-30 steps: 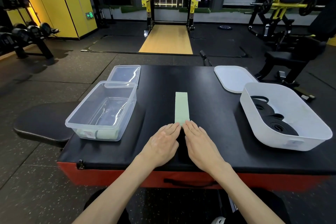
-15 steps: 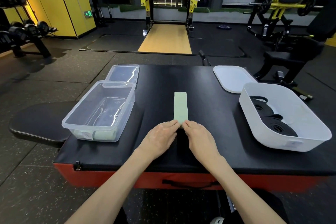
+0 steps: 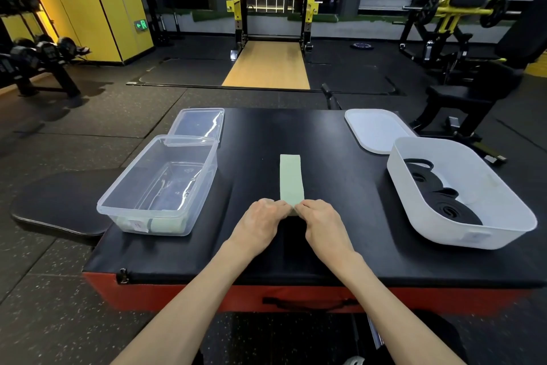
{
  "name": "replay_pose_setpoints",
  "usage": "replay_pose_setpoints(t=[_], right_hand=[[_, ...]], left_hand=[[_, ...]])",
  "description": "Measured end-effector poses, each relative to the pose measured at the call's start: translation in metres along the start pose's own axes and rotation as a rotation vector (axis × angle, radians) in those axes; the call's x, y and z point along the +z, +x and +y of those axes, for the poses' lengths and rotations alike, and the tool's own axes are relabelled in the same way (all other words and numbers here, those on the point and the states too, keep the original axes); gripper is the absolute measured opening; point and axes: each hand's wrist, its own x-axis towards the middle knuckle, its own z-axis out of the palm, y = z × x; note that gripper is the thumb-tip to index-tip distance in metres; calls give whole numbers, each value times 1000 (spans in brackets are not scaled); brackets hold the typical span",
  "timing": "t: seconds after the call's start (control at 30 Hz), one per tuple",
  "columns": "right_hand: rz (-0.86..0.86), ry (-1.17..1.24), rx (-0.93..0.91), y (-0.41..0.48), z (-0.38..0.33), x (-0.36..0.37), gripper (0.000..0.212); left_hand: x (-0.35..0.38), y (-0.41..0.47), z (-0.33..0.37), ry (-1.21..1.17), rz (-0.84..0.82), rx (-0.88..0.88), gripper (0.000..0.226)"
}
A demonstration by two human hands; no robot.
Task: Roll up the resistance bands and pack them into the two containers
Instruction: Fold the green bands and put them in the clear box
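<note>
At the left of the desk (image 3: 334, 175) you have the clear plastic container (image 3: 130, 172), standing open. Pale green rolled bands (image 3: 165, 224) lie at its near end. Its clear lid (image 3: 198, 124) lies flat just behind it, touching the far rim.

In the middle, the light green resistance band (image 3: 291, 179) lies flat on the desk as a straight strip running away from you. Its near end is turned up into a small fold or roll between your fingers. Your left hand (image 3: 260, 222) has its fingers curled over the left side of that near end. Your right hand (image 3: 322, 222) does the same on the right side, so both hands pinch the band, their fingertips almost meeting over it.

Further right, the white lid (image 3: 376, 130) lies flat near the far edge. In front of it stands the white container (image 3: 461, 234), open, with coiled black resistance bands (image 3: 444, 204) lying on its floor.
</note>
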Motion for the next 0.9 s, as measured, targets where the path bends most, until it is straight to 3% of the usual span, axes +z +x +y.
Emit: replay_pose_setpoints(t=[0.17, 0.33, 0.47, 0.77, 0.9], right_hand=[[24, -2, -57, -23, -2, -7, 41], [61, -10, -114, -46, -6, -12, 44], [58, -3, -115, -62, -9, -16, 45], [129, -9, -69, -69, -23, -17, 30], [123, -16, -31, -67, -19, -14, 36]], left_hand=[[-1, -16, 10, -13, -16, 24, 25], [-7, -32, 27, -69, 20, 101, 46], [-8, -42, 35, -101, 10, 136, 49], [10, -45, 20, -69, -19, 120, 34], [3, -44, 26, -101, -28, 120, 26]])
